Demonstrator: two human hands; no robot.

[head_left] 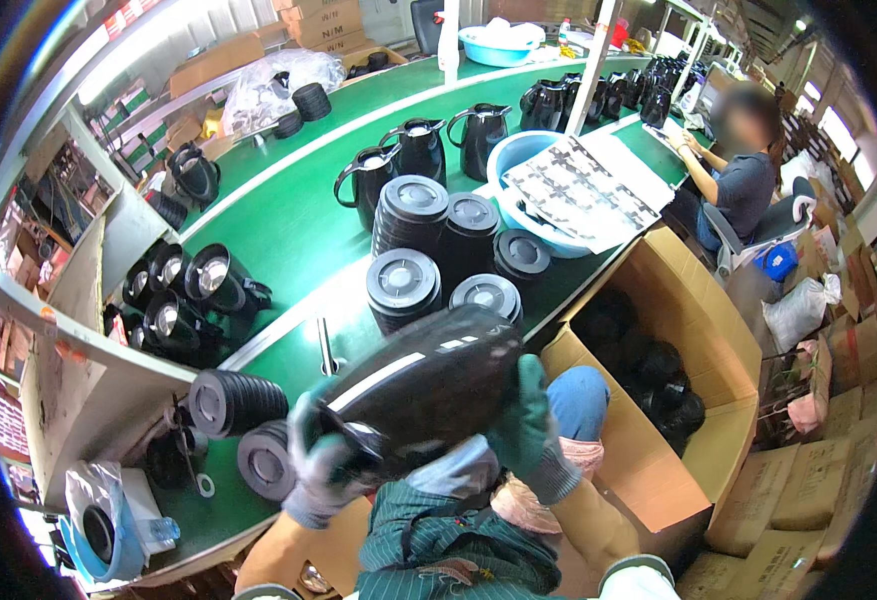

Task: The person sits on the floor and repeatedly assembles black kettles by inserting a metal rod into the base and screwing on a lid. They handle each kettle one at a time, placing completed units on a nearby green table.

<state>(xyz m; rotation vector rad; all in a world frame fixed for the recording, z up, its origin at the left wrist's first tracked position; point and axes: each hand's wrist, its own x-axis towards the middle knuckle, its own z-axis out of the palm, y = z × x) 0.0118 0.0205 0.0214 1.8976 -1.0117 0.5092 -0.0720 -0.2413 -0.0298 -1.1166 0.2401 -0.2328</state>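
Observation:
A glossy black thermos jug [418,385] lies on its side in the air in front of me, held between both gloved hands. My left hand [326,462] wraps around its left end, fingers closed. At the other end, my right hand [530,432] grips the jug, its green-palmed glove pressed to the side. Just beyond the jug, stacks of round grey-black lids [403,280] stand on the green bench [288,270]. Left of my hands, another stack of lids [238,403] lies tipped over. Much of the jug's underside is hidden by the gloves.
Black handled jugs [478,140] stand behind the lids; several more [213,280] lie at the left. A blue basin [518,150] carries patterned sheets. An open cardboard box [698,300] with black parts is at my right. A seated person [743,180] works further along the bench.

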